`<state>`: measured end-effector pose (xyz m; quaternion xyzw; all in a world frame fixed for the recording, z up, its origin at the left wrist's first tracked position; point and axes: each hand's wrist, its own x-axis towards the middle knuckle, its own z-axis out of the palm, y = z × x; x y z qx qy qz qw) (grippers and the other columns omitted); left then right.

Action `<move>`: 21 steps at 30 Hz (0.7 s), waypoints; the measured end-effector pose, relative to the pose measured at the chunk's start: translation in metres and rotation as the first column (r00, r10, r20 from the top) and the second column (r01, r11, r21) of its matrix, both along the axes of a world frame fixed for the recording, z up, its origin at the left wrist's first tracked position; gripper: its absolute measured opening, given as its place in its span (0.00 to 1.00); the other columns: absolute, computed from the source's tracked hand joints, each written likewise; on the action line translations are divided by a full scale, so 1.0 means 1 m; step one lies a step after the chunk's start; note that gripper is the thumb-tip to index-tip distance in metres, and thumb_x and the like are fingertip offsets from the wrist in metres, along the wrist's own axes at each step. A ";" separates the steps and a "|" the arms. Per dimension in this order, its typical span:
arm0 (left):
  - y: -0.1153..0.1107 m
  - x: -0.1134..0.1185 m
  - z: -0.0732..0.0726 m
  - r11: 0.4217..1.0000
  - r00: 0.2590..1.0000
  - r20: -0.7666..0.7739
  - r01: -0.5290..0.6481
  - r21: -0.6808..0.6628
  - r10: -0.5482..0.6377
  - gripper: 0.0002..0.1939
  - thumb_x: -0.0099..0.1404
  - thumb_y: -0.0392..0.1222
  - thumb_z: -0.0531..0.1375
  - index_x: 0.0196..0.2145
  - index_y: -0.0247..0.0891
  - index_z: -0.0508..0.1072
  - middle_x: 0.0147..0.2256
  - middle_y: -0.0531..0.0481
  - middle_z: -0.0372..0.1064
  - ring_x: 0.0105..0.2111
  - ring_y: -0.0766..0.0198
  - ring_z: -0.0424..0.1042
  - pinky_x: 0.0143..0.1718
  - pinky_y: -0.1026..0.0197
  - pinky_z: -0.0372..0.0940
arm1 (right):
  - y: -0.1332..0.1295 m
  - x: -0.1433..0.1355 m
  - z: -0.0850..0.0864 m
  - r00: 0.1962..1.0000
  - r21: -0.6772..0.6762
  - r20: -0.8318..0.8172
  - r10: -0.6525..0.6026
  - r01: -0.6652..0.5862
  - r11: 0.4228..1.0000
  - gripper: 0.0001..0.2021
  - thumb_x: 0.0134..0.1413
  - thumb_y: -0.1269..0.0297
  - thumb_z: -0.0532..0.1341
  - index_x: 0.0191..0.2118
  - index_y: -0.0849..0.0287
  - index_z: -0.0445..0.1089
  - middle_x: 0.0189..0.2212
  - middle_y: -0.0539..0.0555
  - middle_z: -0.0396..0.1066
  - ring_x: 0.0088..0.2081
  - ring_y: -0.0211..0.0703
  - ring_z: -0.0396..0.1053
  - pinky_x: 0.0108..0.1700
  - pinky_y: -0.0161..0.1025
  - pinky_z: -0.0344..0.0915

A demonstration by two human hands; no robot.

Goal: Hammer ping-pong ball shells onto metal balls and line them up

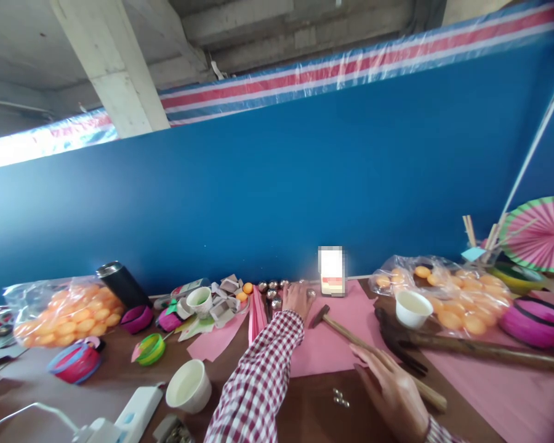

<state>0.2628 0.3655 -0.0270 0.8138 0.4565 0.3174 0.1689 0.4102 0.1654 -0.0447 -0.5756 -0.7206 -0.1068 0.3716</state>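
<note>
My left hand [296, 299] reaches to the back of the table, over the right end of a group of shiny metal balls [271, 294]. Its fingers are spread among the balls; whether one is gripped is hidden. My right hand [388, 384] rests at the wooden handle of a small hammer [348, 335], its fingers stretched along it. The hammer head lies on pink paper [318, 357]. Several small metal beads [340, 399] lie on the brown table between my arms. Folded pink paper [256, 314] stands left of the balls.
A bright phone [332, 271] leans at the blue wall. White cups [412, 307] [189, 386], bags of orange balls [74, 315] [471, 298], a black bottle [122, 285] and a larger wooden-handled hammer [480, 349] surround the work area. A white power strip [138, 413] lies front left.
</note>
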 end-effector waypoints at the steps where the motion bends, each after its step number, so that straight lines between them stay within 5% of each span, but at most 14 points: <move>1: 0.003 -0.002 -0.001 0.999 0.999 0.038 -0.025 -0.025 0.026 0.11 0.54 0.40 0.56 0.37 0.39 0.67 0.44 0.46 0.63 0.51 0.56 0.55 0.57 0.49 0.32 | 0.000 0.000 0.000 1.000 -0.001 0.000 0.004 -0.004 1.000 0.16 0.51 0.65 0.53 0.47 0.58 0.62 0.42 0.56 0.68 0.44 0.43 0.66 0.45 0.40 0.66; 5: 0.014 -0.015 0.000 0.998 0.996 0.058 -0.065 -0.024 0.066 0.11 0.54 0.36 0.54 0.38 0.35 0.66 0.47 0.40 0.60 0.53 0.52 0.51 0.56 0.49 0.34 | 0.000 -0.002 0.000 1.000 -0.003 -0.006 0.017 -0.018 1.000 0.16 0.51 0.64 0.52 0.47 0.57 0.63 0.41 0.55 0.69 0.43 0.43 0.66 0.44 0.39 0.66; 11: 0.023 -0.029 0.003 0.998 0.992 -0.124 0.000 0.060 0.008 0.18 0.52 0.30 0.53 0.43 0.34 0.63 0.50 0.40 0.57 0.54 0.54 0.50 0.57 0.50 0.38 | 0.002 -0.003 -0.003 1.000 -0.023 0.000 0.014 -0.014 1.000 0.15 0.51 0.64 0.53 0.45 0.57 0.64 0.40 0.55 0.69 0.43 0.42 0.67 0.44 0.39 0.66; 21: 0.011 -0.047 0.007 0.991 0.899 -0.437 0.032 0.133 0.030 0.24 0.57 0.40 0.51 0.52 0.37 0.55 0.55 0.43 0.52 0.56 0.56 0.45 0.57 0.49 0.36 | 0.005 0.000 -0.009 1.000 -0.050 -0.013 0.001 -0.002 0.999 0.14 0.52 0.63 0.52 0.45 0.58 0.64 0.42 0.57 0.68 0.44 0.44 0.66 0.44 0.39 0.66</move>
